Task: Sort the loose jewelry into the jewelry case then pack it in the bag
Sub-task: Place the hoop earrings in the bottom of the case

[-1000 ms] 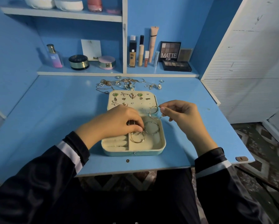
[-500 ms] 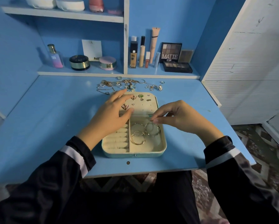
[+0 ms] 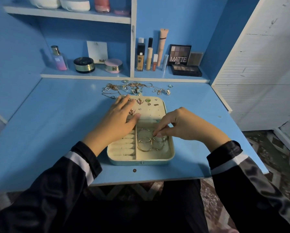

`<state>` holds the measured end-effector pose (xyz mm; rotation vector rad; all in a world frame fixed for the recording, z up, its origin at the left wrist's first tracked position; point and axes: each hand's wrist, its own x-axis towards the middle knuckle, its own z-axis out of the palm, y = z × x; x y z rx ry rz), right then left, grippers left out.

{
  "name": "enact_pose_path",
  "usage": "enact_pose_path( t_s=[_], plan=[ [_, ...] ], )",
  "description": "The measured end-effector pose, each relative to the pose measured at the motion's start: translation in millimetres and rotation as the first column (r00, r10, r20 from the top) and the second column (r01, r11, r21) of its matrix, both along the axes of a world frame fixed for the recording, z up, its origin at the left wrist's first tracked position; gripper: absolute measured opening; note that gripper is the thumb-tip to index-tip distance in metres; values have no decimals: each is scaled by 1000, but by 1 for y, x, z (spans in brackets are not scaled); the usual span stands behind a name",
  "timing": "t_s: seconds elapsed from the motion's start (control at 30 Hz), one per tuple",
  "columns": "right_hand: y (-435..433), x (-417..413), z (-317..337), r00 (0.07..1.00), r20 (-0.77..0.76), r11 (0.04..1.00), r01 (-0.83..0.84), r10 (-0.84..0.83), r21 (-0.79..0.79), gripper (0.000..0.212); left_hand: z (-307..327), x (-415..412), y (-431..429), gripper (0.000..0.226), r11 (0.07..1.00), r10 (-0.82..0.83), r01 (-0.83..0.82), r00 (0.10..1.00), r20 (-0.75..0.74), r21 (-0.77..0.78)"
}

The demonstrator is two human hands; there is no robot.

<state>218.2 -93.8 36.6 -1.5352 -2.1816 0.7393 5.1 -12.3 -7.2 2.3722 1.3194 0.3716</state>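
An open cream jewelry case lies on the blue desk. Its lid half carries several pinned earrings. Its right compartment holds several gold hoop earrings. My left hand rests flat, fingers apart, over the lid's left side and the ring rolls. My right hand reaches into the right compartment, its fingertips pinched on a hoop earring. Loose jewelry lies in a heap behind the case. No bag is in view.
Behind the heap, a low shelf holds a perfume bottle, round jars, makeup tubes and eyeshadow palettes. A white cabinet stands to the right. The desk's front edge is just below the case.
My right hand came down from above the case into the right compartment with the hoop. My left hand left the hoops and moved up flat onto the lid side.
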Motion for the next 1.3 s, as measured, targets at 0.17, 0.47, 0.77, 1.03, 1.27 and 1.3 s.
enact_pose_path(
  t_s=[0.17, 0.47, 0.77, 1.03, 1.27, 1.3],
  plan=[
    [0, 0, -4, 999, 41, 1000, 11, -12, 16, 15, -1, 0, 0, 64, 1000, -6, 6, 1000, -6, 9],
    [0, -3, -4, 994, 101, 999, 32, -31, -12, 16, 0, 0, 0, 63, 1000, -8, 8, 1000, -29, -8],
    [9, 16, 0, 992, -69, 992, 111, -107, 53, 14, 8, -3, 13, 54, 991, -35, 36, 999, -7, 131],
    [69, 44, -13, 895, -225, 902, 417, -386, 112, 8, 18, 15, 70, 39, 992, -43, 32, 995, 89, 123],
    [138, 45, -28, 875, -135, 852, 484, -465, 200, 13, 13, 32, 135, 28, 985, -50, 25, 989, 141, 170],
    [147, 44, -30, 878, -124, 852, 479, -463, 211, 14, 13, 34, 142, 27, 984, -56, 31, 988, 142, 173]
  ],
)
